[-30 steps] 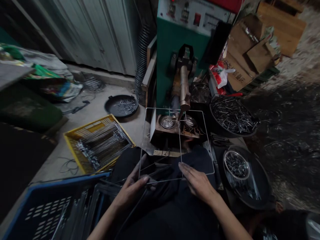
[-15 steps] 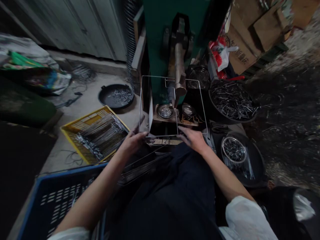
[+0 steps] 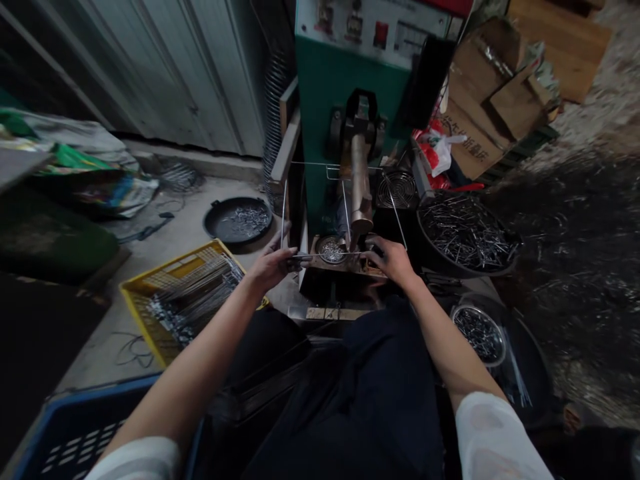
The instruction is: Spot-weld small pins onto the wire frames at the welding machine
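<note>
A thin rectangular wire frame (image 3: 396, 212) is held by its near edge between my two hands. My left hand (image 3: 270, 268) grips the frame's near left corner, thumb on the wire and fingers stretched below it. My right hand (image 3: 394, 259) pinches the near edge towards the right. The frame reaches around the metal arm (image 3: 359, 177) of a green machine (image 3: 325, 93), whose tip points down close to the near wire. Whether tip and wire touch I cannot tell. Just behind the near wire sits a small round dish (image 3: 320, 248) of tiny metal pieces.
A yellow crate (image 3: 137, 308) of wire rods stands left, below a black pan (image 3: 215, 227). A blue crate (image 3: 55, 410) is at the lower left. On the right are a large pan of metal pieces (image 3: 465, 233), a round bowl (image 3: 501, 347) and cardboard boxes (image 3: 465, 137).
The view has tipped upward, showing more of the machine's front panel. The wire frame has tilted and its near edge now lies by the machine's tip. My right fingers have curled onto the wire.
</note>
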`<state>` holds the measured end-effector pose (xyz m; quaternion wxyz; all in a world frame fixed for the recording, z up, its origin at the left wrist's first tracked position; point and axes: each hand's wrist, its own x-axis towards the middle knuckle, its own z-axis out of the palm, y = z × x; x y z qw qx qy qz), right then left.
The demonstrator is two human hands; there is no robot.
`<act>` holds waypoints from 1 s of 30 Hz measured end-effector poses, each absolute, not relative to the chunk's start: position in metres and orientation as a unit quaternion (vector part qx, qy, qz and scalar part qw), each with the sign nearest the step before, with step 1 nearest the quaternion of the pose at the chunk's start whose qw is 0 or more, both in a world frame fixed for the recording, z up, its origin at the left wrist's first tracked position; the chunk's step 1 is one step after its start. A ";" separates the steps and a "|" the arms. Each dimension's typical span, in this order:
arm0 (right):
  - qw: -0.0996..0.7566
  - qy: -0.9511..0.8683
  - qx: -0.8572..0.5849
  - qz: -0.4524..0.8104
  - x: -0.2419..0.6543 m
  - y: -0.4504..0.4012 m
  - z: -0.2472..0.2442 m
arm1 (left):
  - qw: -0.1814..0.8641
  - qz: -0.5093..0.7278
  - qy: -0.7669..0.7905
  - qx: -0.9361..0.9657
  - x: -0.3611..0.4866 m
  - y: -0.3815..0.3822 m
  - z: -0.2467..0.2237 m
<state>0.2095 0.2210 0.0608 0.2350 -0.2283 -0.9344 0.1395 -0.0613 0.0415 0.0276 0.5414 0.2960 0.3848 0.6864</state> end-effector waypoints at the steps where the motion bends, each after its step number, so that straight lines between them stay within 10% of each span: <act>1: 0.239 -0.933 -0.228 0.142 0.209 0.222 0.060 | 0.539 0.688 0.386 0.296 -0.062 0.043 0.027; 19: 0.345 -0.865 -0.352 0.089 0.226 0.240 0.057 | 0.541 0.680 0.395 0.298 -0.067 0.050 0.021; 30: 0.214 -0.692 -0.443 0.529 0.319 0.147 0.020 | 0.446 0.602 0.596 0.288 -0.004 -0.079 0.012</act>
